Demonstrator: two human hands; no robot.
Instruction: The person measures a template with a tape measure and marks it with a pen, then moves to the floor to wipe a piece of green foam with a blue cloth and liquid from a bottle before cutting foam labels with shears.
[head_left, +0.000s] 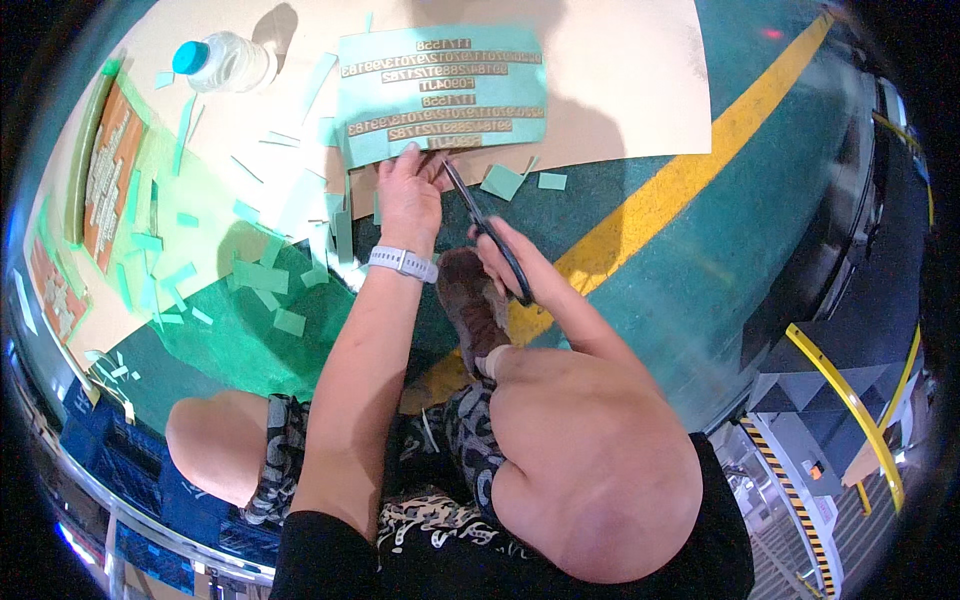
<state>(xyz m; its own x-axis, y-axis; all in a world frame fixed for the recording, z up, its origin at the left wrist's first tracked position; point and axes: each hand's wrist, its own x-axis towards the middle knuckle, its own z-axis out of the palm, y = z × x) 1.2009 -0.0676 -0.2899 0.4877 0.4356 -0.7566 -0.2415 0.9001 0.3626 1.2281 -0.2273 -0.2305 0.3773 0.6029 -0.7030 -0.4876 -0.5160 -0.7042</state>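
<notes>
Sheet [443,92] in pinched left hand [411,205], scissors [465,190] in closed right hand [532,262], scraps [502,182] and bottle [228,62] nearby

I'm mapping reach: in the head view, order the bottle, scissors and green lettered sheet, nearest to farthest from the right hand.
From the right hand:
1. Scissors, held in it
2. Green lettered sheet, ahead and slightly left
3. Bottle, farther ahead and well left

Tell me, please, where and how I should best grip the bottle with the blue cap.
Probably around the middle of the clear bottle, the left hand coming from its lower right in the picture, once free of the green sheet. The body is broad and rounded, and the blue cap points left. I cannot tell whether it stands.
</notes>
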